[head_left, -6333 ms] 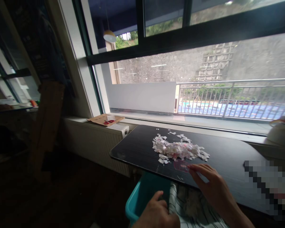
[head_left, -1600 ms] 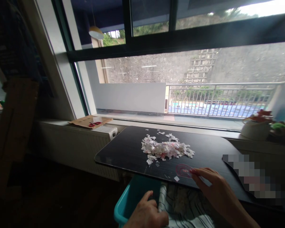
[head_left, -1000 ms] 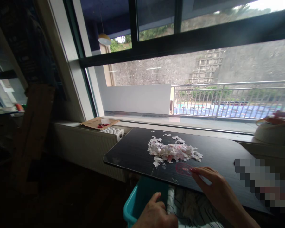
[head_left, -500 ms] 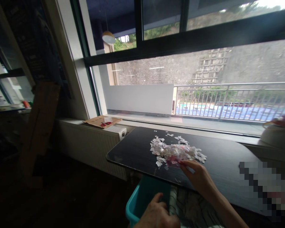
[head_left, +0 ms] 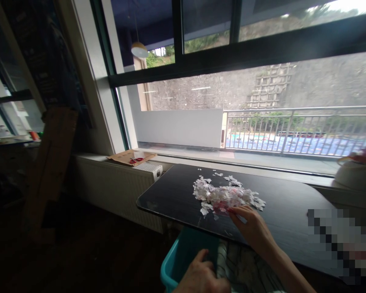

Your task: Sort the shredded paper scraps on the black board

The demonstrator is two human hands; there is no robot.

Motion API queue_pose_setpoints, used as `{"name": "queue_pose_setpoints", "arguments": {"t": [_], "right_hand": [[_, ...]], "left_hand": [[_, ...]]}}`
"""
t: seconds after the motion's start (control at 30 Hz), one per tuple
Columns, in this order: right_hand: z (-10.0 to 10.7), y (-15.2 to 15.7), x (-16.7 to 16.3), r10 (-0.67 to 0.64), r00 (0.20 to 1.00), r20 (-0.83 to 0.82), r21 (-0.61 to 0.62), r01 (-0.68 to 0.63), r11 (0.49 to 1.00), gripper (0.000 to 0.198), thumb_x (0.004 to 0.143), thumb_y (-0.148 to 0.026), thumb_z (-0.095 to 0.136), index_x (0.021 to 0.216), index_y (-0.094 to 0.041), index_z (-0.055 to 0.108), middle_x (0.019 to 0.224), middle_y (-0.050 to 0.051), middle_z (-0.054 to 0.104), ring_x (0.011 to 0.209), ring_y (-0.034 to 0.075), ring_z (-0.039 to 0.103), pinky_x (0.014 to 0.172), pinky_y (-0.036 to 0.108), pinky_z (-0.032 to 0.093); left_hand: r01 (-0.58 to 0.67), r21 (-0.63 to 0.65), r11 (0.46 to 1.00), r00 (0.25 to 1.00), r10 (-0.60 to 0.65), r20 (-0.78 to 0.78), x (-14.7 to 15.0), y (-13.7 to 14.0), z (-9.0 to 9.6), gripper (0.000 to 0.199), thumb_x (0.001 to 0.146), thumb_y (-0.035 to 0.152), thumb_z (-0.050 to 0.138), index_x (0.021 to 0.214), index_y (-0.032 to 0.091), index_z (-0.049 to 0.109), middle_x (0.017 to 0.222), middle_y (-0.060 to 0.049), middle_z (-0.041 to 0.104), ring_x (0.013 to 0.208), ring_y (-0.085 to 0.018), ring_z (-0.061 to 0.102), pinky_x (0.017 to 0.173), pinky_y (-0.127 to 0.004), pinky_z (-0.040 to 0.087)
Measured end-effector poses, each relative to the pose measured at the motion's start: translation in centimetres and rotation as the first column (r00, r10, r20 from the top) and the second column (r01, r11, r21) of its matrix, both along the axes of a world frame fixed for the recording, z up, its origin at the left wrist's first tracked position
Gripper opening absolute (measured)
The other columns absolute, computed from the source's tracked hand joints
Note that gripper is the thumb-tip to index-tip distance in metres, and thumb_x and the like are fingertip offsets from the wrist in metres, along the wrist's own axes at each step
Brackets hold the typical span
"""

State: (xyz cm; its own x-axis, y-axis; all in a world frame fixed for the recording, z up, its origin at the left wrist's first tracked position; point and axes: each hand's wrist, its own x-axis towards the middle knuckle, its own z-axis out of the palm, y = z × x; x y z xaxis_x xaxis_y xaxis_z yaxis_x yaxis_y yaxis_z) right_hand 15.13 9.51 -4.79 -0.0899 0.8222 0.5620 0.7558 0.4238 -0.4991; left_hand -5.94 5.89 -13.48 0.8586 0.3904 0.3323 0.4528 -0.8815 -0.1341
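Unclear on the teal bin [head_left: 167,264] contents and left grip [head_left: 203,273], we're pinching a left-pointing pink sheet [head_left: 220,207] in our right grip [head_left: 253,226].

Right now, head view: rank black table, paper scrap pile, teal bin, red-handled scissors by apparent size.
1. Black table
2. Paper scrap pile, teal bin: unsure; bin partly hidden, cropped
3. Red-handled scissors

Reaches forward with the bare right forearm [head_left: 288,268], slanting it in from the right, and pinches with thumb and forefinger of the right grip [head_left: 253,224]. Holds the left grip [head_left: 203,275] lower and nearer, back upward, one finger extended.
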Motion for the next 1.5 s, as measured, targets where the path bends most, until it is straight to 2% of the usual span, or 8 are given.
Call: {"name": "queue_pose_setpoints", "arguments": {"t": [0.13, 0.3, 0.47, 0.67, 0.83, 1.0, 1.27, 1.5], "right_hand": [[-0.2, -0.1, -0.1, 0.047, 0.999, -0.014, 0.004, -0.047, 0.999, 0.030, 0.087, -0.037, 0.051, 0.090, -0.023, 0.077, 0.083, 0.006, 0.075, 0.078, 0.021, 0.068, 0.071, 0.030, 0.052], [-0.2, 0.3, -0.5, 0.044, 0.999, 0.021, 0.000, -0.044, 0.999, 0.030, 0.089, -0.035, 0.049, 0.091, -0.022, 0.076, 0.086, 0.007, 0.074, 0.083, 0.023, 0.066, 0.075, 0.034, 0.051], [-0.8, -0.1, -0.2, 0.105, 0.994, -0.016, -0.037, -0.105, 0.994, 0.029, 0.090, -0.036, 0.049, 0.090, -0.023, 0.075, 0.088, 0.006, 0.074, 0.083, 0.022, 0.066, 0.075, 0.032, 0.051], [-1.1, -0.9, 1.0, 0.007, 1.000, -0.026, 0.029, -0.006, 1.000, 0.028, 0.089, -0.037, 0.051, 0.092, -0.024, 0.076, 0.088, 0.007, 0.074, 0.085, 0.023, 0.066, 0.076, 0.034, 0.052], [-1.2, -1.4, 0.7, 0.125, 0.990, -0.058, -0.050, -0.128, 0.991, 0.029, 0.090, -0.038, 0.050, 0.089, -0.024, 0.075, 0.086, 0.005, 0.073, 0.083, 0.021, 0.066, 0.075, 0.030, 0.052], [-1.8, -0.7, 0.5, 0.096, 0.990, -0.107, -0.039, -0.100, 0.994, 0.031, 0.090, -0.039, 0.049, 0.091, -0.022, 0.075, 0.089, 0.007, 0.072, 0.086, 0.022, 0.064, 0.078, 0.033, 0.052], [-1.1, -2.1, -0.5, 0.166, 0.973, -0.158, -0.129, -0.187, 0.974, 0.028, 0.090, -0.038, 0.051, 0.087, -0.022, 0.074, 0.088, 0.006, 0.070, 0.083, 0.020, 0.064, 0.075, 0.028, 0.050], [-1.8, -1.3, -0.7, 0.120, 0.976, -0.180, -0.132, -0.144, 0.981, 0.030, 0.089, -0.040, 0.052, 0.086, -0.021, 0.074, 0.087, 0.006, 0.070, 0.084, 0.021, 0.064, 0.077, 0.029, 0.049]], "left_hand": [[-0.002, -0.014, 1.000, 1.000, 0.002, 0.003, 0.0, 0.0, -0.1, 0.022, 0.080, 0.039, 0.066, 0.066, 0.022, 0.065, 0.045, 0.004, 0.050, 0.047, -0.013, 0.047, 0.091, -0.045, 0.039], [-0.011, -0.009, 1.000, 1.000, 0.011, 0.004, 0.0, 0.0, -0.2, 0.018, 0.077, 0.038, 0.070, 0.067, 0.024, 0.065, 0.045, 0.004, 0.051, 0.047, -0.014, 0.048, 0.090, -0.045, 0.040], [-0.012, 0.003, 1.000, 1.000, 0.012, 0.000, -0.1, 0.1, -0.5, 0.017, 0.079, 0.036, 0.068, 0.067, 0.023, 0.065, 0.045, 0.006, 0.046, 0.048, -0.013, 0.046, 0.093, -0.042, 0.038], [-0.021, -0.029, 0.999, 1.000, 0.020, -0.015, -0.1, -0.2, -0.1, 0.020, 0.082, 0.036, 0.063, 0.067, 0.023, 0.064, 0.045, 0.006, 0.044, 0.045, -0.012, 0.041, 0.094, -0.046, 0.036], [-0.012, -0.020, 1.000, 1.000, 0.012, -0.009, 0.0, -0.2, 0.3, 0.023, 0.084, 0.037, 0.061, 0.066, 0.022, 0.064, 0.045, 0.004, 0.047, 0.045, -0.012, 0.043, 0.090, -0.045, 0.039], [-0.027, -0.013, 1.000, 1.000, 0.026, -0.013, 0.0, -0.3, 0.2, 0.014, 0.078, 0.035, 0.067, 0.069, 0.024, 0.065, 0.044, 0.005, 0.046, 0.045, -0.013, 0.044, 0.091, -0.045, 0.040], [-0.030, -0.052, 0.998, 0.999, 0.029, -0.031, 0.1, -0.2, 0.2, 0.015, 0.076, 0.037, 0.070, 0.070, 0.024, 0.066, 0.046, 0.006, 0.048, 0.047, -0.013, 0.046, 0.093, -0.044, 0.038], [-0.033, -0.001, 0.999, 0.999, 0.033, -0.013, 0.1, -0.3, 0.0, 0.016, 0.077, 0.033, 0.069, 0.065, 0.023, 0.064, 0.044, 0.005, 0.049, 0.044, -0.013, 0.045, 0.089, -0.046, 0.042]]}}
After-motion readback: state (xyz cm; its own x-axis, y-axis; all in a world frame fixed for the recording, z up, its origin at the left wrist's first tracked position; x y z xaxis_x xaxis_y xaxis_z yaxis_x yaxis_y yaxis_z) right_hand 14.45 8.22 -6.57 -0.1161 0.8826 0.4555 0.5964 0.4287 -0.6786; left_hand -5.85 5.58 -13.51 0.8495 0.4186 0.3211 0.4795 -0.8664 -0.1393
